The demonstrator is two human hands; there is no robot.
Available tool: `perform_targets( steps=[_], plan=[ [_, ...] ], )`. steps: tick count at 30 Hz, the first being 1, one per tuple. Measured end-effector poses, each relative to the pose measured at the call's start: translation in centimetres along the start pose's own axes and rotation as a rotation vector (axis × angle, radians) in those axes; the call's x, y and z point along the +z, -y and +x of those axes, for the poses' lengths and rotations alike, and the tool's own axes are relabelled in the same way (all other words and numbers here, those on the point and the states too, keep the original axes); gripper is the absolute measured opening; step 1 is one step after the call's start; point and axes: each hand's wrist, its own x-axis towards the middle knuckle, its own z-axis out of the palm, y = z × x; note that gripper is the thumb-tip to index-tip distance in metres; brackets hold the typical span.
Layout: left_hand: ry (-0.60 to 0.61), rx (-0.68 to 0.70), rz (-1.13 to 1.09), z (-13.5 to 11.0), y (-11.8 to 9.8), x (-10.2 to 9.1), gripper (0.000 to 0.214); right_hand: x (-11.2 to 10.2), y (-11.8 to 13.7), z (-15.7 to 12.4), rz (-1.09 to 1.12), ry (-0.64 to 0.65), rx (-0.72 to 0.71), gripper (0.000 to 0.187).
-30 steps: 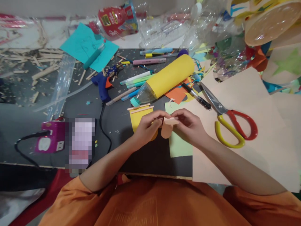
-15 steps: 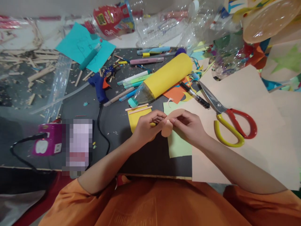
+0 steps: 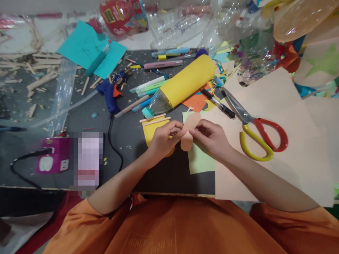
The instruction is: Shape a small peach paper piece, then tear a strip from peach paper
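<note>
Between my two hands is a small peach paper cutout [image 3: 192,121] with rounded ends, narrow at its middle. My left hand [image 3: 167,139] pinches the narrow part from the left with thumb and fingers. From the right, my right hand [image 3: 210,135] pinches the same spot. Below them lie a pale green paper sheet [image 3: 202,162] and a yellow paper piece [image 3: 150,132] with two thin wooden sticks [image 3: 157,120] across its top. Just beyond my hands rests a plastic bottle wrapped in yellow paper [image 3: 189,81], its teal cap toward the left.
Scissors [image 3: 249,123] with red and yellow handles lie on a large peach sheet [image 3: 299,169] at right. A blue glue gun [image 3: 108,97], several markers [image 3: 150,86] and a black pen [image 3: 218,103] lie beyond. At left are a purple power box [image 3: 53,155] and wood scraps [image 3: 43,79].
The peach cutout has turned in my fingers: its upper lobe now stands more upright and faces me, where before it leaned over to the right. Both hands keep their pinch.
</note>
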Motion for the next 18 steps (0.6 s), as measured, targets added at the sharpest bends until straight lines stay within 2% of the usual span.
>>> perform_targets(
  steps=[7, 13, 18],
  plan=[
    [-0.009, -0.030, -0.008, -0.13, -0.10, 0.09, 0.018, -0.07, 0.22, 0.14, -0.129, 0.029, -0.026, 0.029],
    [0.018, -0.070, -0.004, -0.21, 0.01, 0.18, 0.015, -0.13, 0.37, 0.06, -0.110, 0.032, -0.018, 0.023],
    [-0.006, -0.098, 0.009, -0.01, 0.35, 0.26, 0.019, -0.20, 0.49, 0.02, -0.100, 0.054, -0.005, 0.029]
  ],
)
